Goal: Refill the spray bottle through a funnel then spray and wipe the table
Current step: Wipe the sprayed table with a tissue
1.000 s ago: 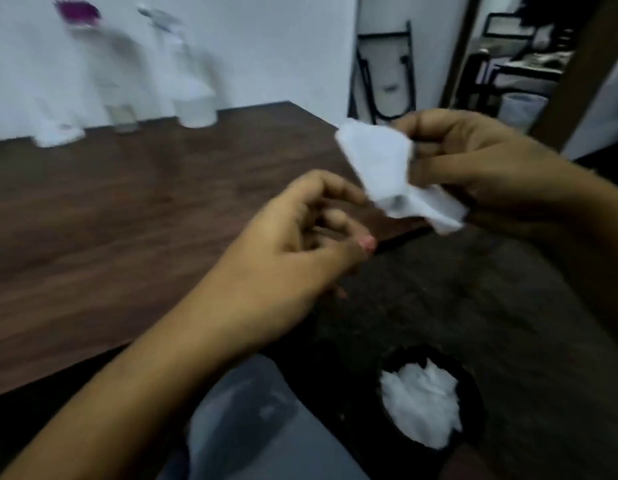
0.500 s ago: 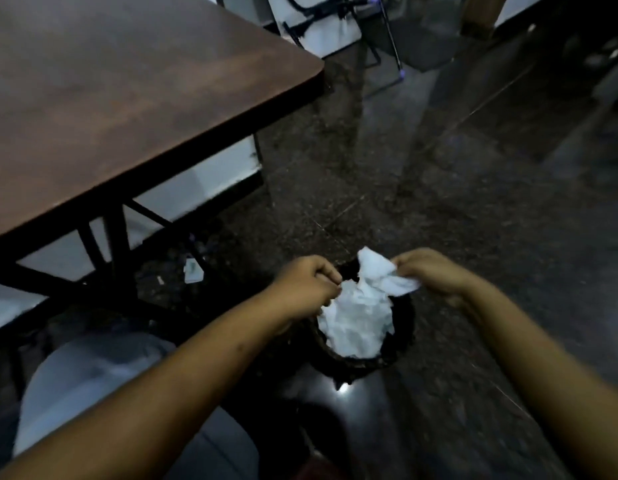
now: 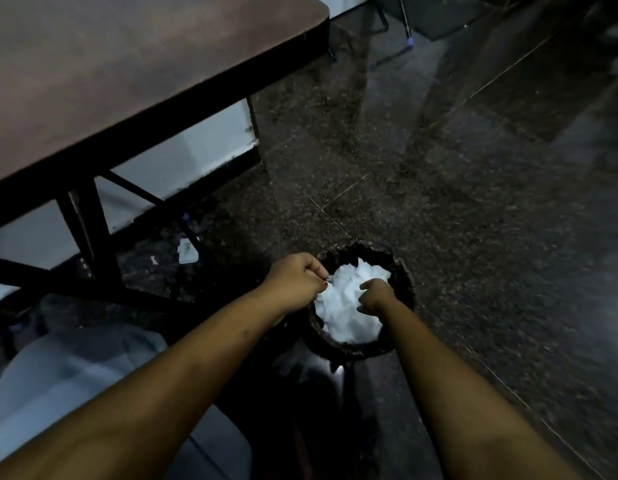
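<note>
White paper fills the black bin on the floor, off the desk corner. Right hand has dropped from the rim into the wad, fingers curled; gripping or pushing, cannot tell. Left hand fisted, pinching the paper's edge.

A dark round bin stands on the speckled dark stone floor, at the lower centre of the frame. Left of it a small white packet lies on the floor. At the top, thin metal legs end in a purple foot.
</note>
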### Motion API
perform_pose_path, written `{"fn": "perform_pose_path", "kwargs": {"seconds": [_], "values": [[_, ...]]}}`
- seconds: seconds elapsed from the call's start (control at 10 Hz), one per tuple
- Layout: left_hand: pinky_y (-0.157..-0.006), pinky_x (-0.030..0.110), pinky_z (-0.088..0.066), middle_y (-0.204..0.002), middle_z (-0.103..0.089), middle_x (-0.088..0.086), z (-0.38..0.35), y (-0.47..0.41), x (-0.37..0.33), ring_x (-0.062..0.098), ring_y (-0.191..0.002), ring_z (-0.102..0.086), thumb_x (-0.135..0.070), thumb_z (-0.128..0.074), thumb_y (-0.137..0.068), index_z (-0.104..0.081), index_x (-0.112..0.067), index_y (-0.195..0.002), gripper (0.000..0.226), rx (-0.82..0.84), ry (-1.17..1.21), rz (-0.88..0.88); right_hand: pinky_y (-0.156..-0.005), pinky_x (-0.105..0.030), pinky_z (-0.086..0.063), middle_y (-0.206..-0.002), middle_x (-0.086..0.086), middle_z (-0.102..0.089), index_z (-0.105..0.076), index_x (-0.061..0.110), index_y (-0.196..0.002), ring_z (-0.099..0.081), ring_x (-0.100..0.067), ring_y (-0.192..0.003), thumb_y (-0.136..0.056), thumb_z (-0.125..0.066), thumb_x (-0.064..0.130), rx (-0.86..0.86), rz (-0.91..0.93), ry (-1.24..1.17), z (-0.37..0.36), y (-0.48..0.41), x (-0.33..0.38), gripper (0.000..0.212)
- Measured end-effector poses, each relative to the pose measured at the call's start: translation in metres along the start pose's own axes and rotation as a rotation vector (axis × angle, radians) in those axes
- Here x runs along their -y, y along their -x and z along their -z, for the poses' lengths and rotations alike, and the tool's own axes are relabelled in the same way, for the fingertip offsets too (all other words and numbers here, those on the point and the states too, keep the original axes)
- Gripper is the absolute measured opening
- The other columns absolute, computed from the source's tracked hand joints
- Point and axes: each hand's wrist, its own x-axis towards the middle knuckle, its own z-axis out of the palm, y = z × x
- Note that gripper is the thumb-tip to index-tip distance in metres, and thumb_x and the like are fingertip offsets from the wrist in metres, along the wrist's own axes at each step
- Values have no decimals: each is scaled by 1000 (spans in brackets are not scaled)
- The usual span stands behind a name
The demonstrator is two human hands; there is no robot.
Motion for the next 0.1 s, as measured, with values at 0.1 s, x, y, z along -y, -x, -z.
{"fn": "perform_pose_path", "kwargs": {"seconds": [0.1], "values": [[-51,20,-39,-67,-58,-3,3,2,-6,10,-64,-55,-6,-60,-83,-57,-20,-73,18,-17,7,-15,-69,-23,-37,-99,-8,-45,-53,-1,-128,-41,-19,-92,-89,-55,3,-40,8,102,7,3,8,39]]}}
